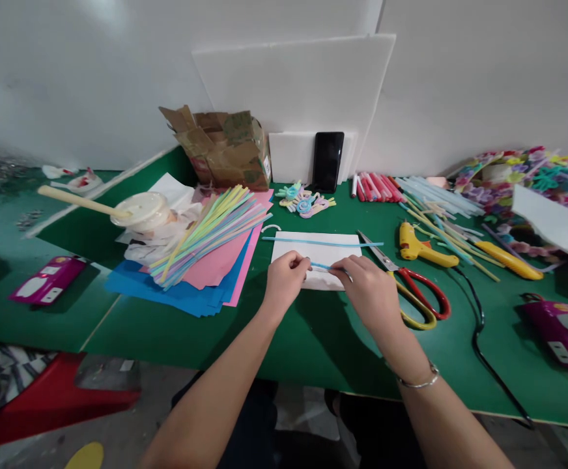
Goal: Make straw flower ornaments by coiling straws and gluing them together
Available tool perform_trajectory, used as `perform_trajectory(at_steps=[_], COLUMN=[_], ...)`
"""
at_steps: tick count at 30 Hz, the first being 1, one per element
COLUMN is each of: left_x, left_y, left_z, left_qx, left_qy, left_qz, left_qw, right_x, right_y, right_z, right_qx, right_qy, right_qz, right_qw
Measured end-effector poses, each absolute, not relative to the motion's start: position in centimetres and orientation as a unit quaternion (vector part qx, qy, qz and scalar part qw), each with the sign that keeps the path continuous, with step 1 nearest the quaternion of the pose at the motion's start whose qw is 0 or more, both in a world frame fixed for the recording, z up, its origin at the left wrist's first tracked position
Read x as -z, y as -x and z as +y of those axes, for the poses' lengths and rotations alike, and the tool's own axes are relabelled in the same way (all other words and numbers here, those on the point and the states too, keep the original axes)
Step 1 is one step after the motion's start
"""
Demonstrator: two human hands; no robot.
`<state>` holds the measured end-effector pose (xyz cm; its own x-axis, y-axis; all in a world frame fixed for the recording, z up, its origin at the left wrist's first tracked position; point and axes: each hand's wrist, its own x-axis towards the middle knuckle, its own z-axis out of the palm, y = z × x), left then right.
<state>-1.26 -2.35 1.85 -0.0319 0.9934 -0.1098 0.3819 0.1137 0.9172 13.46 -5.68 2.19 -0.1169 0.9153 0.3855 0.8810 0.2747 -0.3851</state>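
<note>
My left hand [286, 279] and my right hand [369, 286] both pinch the ends of a thin light-blue strip [321, 266] just above a white paper sheet [327, 249] on the green table [245, 332]. Fingers of each hand are closed on the strip. A second, longer light-blue strip [322, 243] lies across the far edge of the white sheet. Red and yellow-handled scissors [413, 290] lie just right of my right hand.
A fan of pastel strips [210, 228] rests on pink and blue paper [186, 293] at left, beside a white lidded cup [141, 210] and cardboard box [225, 146]. Yellow glue guns [423, 249], a black cable [479, 326], a phone [327, 161] and coloured craft pieces [518, 172] lie at right.
</note>
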Motion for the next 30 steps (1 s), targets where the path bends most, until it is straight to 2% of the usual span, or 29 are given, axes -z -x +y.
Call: perform_trajectory(at_steps=[3,6,9,12,16,24,26,30], left_x=[-1.8,-2.1,-2.6,-2.9,-3.0,-3.0,-2.8,-2.1], left_y=[1.5,2.0,2.5,2.8,2.7,2.5,2.4,1.9], left_z=[-2.1,-1.9,-1.8,-1.8,-2.0,-2.1,-2.1,-2.1], left_qx=[-0.369,-0.368,-0.379,-0.363,-0.368,-0.396,-0.38,-0.342], left_qy=[-0.513,-0.592,-0.67,-0.702,-0.718,-0.728,-0.737,-0.723], left_qz=[0.613,0.546,0.45,0.411,0.39,0.406,0.427,0.502], left_qw=[0.474,0.465,0.453,0.453,0.444,0.385,0.361,0.328], right_x=[-2.1,-2.4,-3.1,-3.8,-4.1,-3.6,-3.4,-2.4], right_y=[-13.2,-13.8,-15.1,-16.2,-16.5,-16.4,-16.3,-15.6], right_z=[-5.7,-5.2,-4.9,-4.9,-5.0,-4.7,-4.7,-4.6], right_qx=[-0.053,-0.235,-0.455,-0.57,-0.645,-0.652,-0.587,-0.329], right_qy=[0.606,0.641,0.59,0.561,0.53,0.51,0.532,0.612], right_qz=[-0.741,-0.665,-0.602,-0.526,-0.467,-0.493,-0.541,-0.638], right_qw=[0.285,0.302,0.285,0.288,0.29,0.266,0.284,0.332])
